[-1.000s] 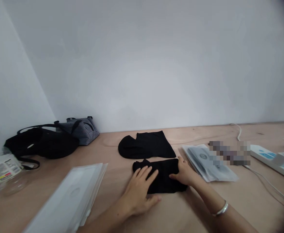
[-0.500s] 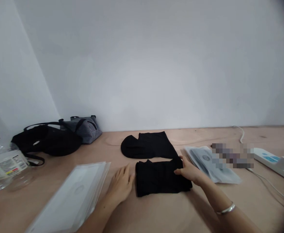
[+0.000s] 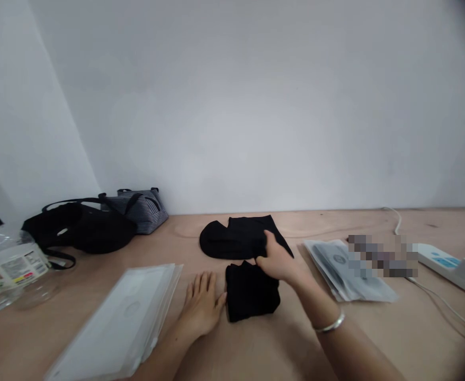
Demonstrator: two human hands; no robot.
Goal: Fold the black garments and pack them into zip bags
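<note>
Pinching the far edge of a folded black cloth [image 3: 252, 296] on the wooden table [image 3: 236, 352] is the right hand [image 3: 279, 262]; the left hand [image 3: 203, 307] lies spread flat just beside it. Translucent pouches [image 3: 113, 323] rest to the left, a black garment [image 3: 228, 243] just beyond, a silver bangle [image 3: 331, 326] round the right wrist.

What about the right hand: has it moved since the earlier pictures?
Yes, the right hand has moved leftward, away from the translucent packet at the right.
</note>
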